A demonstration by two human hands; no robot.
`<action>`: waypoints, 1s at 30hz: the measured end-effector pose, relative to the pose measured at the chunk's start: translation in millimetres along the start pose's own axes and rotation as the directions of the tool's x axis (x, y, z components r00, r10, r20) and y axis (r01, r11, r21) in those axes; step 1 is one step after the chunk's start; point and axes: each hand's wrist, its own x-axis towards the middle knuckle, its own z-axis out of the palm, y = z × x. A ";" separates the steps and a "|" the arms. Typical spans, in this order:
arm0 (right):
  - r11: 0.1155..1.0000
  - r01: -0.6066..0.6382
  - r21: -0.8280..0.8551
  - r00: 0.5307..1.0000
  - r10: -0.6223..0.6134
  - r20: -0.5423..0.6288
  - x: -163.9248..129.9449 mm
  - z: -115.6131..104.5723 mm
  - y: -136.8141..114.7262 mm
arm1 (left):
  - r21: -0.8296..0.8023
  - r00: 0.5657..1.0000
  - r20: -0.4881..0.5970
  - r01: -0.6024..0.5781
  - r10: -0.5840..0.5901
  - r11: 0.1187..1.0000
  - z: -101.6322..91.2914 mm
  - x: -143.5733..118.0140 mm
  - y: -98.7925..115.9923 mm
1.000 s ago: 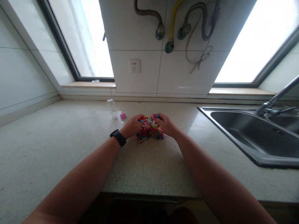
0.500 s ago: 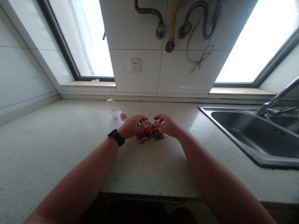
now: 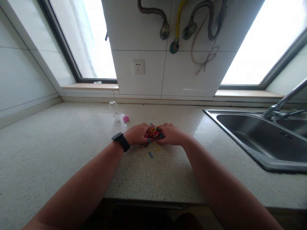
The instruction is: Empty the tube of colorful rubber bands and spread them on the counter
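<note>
On the pale speckled countertop, my left hand and my right hand are cupped around a heap of small multicoloured rubber bands. Both press in from the sides with curved fingers, and the fingertips are partly hidden by the heap. One blue band and a yellow one lie loose in front of the hands. Beyond my left hand stands a clear plastic bottle. A small pink cap or lid lies beside it.
A steel sink with a faucet is set into the counter at the right. Behind the counter is a tiled wall with a socket, hanging hoses and valves. Windows flank it on both sides.
My hands have come down from just above the heap and closed in around its sides. The heap is squeezed narrower, and a blue band now lies apart in front.
</note>
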 end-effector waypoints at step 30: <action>0.798 0.071 0.599 0.897 0.212 -0.388 20.0 9.9 -7.4 | -0.183 0.924 -0.369 0.029 -0.096 0.983 -4.5 4.6 1.6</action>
